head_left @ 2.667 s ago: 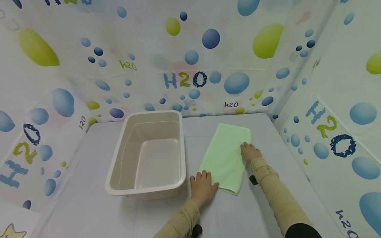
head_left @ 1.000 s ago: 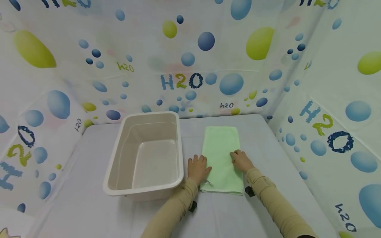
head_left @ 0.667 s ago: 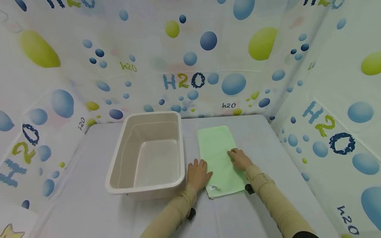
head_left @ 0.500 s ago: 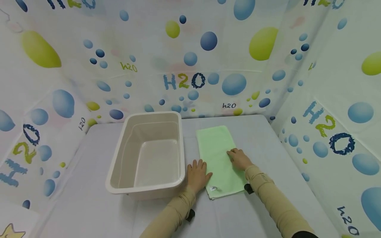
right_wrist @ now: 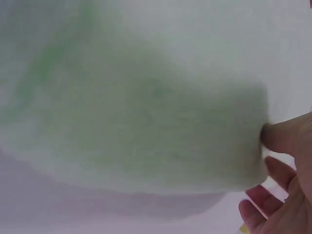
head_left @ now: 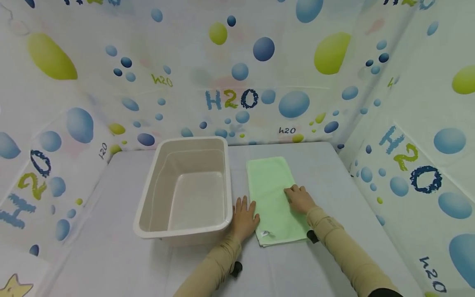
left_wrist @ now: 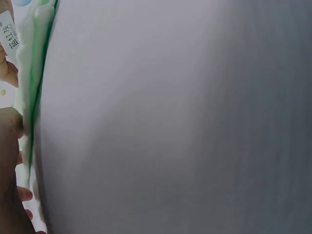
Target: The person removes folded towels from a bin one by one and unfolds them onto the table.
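A folded pale green towel (head_left: 272, 198) lies on the white-covered table, slightly slanted, with a small white label (head_left: 264, 233) near its front left corner. My right hand (head_left: 299, 199) rests on the towel's right side, fingertips slightly bent on the cloth. In the right wrist view, the thumb (right_wrist: 282, 137) touches the cloth's edge. Between the towel and a beige plastic basin (head_left: 219, 237) lies my left hand (head_left: 243, 219), fingers extended. Its thumb is beside the towel's left edge; in the left wrist view the towel's layered edge (left_wrist: 30, 63) shows past the hand.
The basin stands upright left of the towel, with its rim close to my left hand. Walls covered in a bubble-print cloth (head_left: 222, 53) enclose the table at the back and sides.
The towel has shifted left and turned, its far end swinging left. My right hand moved left with it. My left hand has since drawn slightly left, away from the towel's edge.
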The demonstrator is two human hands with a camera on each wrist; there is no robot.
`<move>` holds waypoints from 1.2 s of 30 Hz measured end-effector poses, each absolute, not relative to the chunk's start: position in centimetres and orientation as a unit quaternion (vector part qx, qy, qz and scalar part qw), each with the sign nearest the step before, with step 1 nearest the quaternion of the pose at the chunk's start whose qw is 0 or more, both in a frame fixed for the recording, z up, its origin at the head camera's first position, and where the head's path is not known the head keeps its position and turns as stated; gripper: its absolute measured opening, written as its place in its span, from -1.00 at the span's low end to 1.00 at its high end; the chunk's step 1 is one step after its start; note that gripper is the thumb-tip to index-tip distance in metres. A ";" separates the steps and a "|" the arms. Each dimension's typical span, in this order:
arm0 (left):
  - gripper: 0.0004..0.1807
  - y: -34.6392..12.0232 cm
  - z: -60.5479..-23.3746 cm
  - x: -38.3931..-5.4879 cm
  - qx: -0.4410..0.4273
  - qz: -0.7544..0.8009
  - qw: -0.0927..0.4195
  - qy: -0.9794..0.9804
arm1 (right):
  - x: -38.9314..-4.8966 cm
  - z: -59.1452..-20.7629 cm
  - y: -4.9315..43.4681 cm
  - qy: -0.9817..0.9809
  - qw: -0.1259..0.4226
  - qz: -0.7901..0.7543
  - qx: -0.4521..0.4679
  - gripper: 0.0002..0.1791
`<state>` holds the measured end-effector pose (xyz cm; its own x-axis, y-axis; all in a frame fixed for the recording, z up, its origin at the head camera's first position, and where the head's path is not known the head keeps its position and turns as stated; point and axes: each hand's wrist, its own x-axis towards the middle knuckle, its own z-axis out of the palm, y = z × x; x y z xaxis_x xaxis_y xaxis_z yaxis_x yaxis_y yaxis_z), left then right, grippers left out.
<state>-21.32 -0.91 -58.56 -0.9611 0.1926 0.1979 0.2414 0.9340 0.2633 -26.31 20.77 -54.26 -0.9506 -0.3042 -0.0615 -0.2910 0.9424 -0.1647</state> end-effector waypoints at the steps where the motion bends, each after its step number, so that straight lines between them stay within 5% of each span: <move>1: -0.50 -1.0 -58.6 -21.4 -0.108 -0.152 0.081 -0.979 | -26.4 -54.2 20.7 0.985 0.038 -0.070 -0.151 -0.59; 5: -0.46 -1.1 -58.6 -21.6 -0.114 -0.176 0.078 -0.975 | -27.1 -54.1 20.0 0.987 0.026 -0.032 -0.156 -0.65; 12: -0.46 -1.3 -59.0 -22.7 -0.146 -0.129 0.156 -0.968 | -28.5 -54.0 17.8 0.977 0.027 -0.103 -0.187 -0.68; 26: -0.52 -2.0 -60.0 -22.6 -0.124 -0.173 0.104 -0.972 | -30.6 -53.7 12.4 0.957 0.090 -0.151 -0.233 -0.58; 36: -0.53 -2.5 -60.1 -22.1 -0.125 -0.183 0.115 -0.968 | -30.3 -53.3 10.5 0.951 0.116 -0.126 -0.259 -0.66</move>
